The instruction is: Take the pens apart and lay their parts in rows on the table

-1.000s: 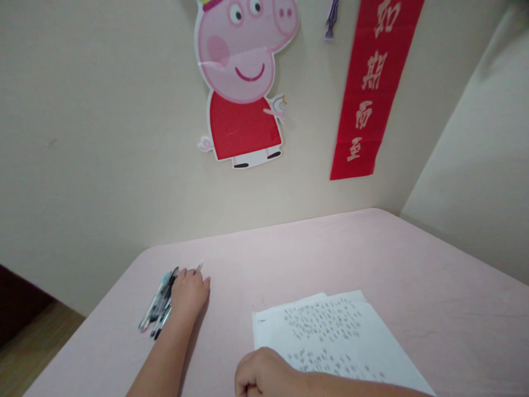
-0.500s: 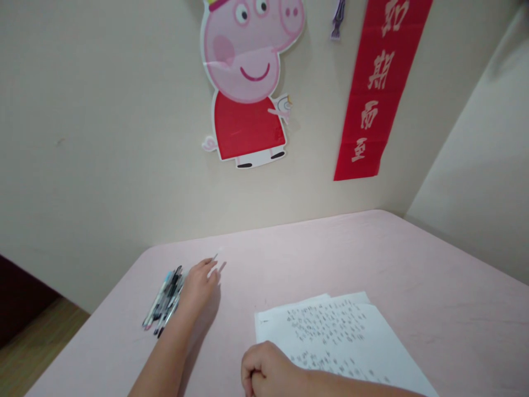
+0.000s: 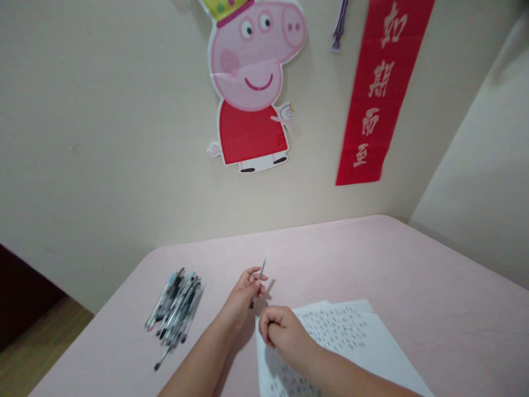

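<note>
The slim pen was tilted above the pink tabletop, pinched between the thumb and fingers of the left hand. The right hand, just beside it, was curled over the written sheets; whether its fingers gripped anything could not be told. A pile of pens lay farther left, below the pig cutout.

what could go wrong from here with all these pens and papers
The pen held in the left hand might slip. The loosely piled pens could scatter if brushed by the left forearm. The right hand, curled over the handwritten sheets, might shift or crease them.
</note>
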The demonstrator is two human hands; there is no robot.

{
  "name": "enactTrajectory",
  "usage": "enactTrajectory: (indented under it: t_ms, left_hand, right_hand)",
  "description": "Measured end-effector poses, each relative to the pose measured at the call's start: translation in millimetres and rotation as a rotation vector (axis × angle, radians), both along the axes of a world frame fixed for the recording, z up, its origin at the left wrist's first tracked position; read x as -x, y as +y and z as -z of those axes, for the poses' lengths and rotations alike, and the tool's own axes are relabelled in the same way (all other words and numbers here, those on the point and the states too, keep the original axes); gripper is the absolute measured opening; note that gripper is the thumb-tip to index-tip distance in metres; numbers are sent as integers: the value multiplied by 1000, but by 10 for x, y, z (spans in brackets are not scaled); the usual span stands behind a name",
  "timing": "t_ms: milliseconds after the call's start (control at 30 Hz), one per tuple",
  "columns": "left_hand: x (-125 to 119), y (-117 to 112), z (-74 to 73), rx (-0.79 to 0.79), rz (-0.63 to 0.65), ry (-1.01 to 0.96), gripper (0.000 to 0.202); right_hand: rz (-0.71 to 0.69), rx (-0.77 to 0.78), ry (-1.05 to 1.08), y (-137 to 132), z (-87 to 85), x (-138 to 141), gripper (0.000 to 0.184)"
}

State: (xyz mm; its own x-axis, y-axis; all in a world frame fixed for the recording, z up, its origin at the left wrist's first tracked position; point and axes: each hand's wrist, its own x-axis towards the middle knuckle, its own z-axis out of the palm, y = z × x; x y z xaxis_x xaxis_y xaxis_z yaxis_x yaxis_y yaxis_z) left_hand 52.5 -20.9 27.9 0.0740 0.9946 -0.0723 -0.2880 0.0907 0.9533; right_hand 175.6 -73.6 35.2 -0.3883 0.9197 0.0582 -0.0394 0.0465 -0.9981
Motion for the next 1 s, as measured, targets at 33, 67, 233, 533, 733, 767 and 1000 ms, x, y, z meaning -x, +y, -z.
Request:
enactTrajectory:
  t_ms: [33, 67, 233, 533, 733, 767, 1000]
  left_hand:
    - [-35, -8, 25, 15, 19, -32, 43]
    - [-66, -17, 43, 23, 42, -57, 43]
    - [-151, -43, 91, -1, 80, 58, 33]
    - [48, -47, 164, -520, 42, 959, 21]
    - [11, -81, 141, -536, 110, 1158, 26]
    - [3, -81, 143, -538, 111, 1172, 26]
    - [-19, -105, 156, -553, 115, 1196, 24]
  right_hand:
    - [27, -11, 27, 58, -33, -47, 12]
    - [61, -21, 47, 120, -60, -95, 11]
    - [363, 15, 109, 416, -22, -297, 8]
    - [386, 159, 183, 598, 368, -311, 41]
    - [311, 96, 107, 647, 493, -306, 40]
    - [313, 83, 94, 650, 492, -308, 39]
    - [241, -20, 1, 633, 494, -295, 30]
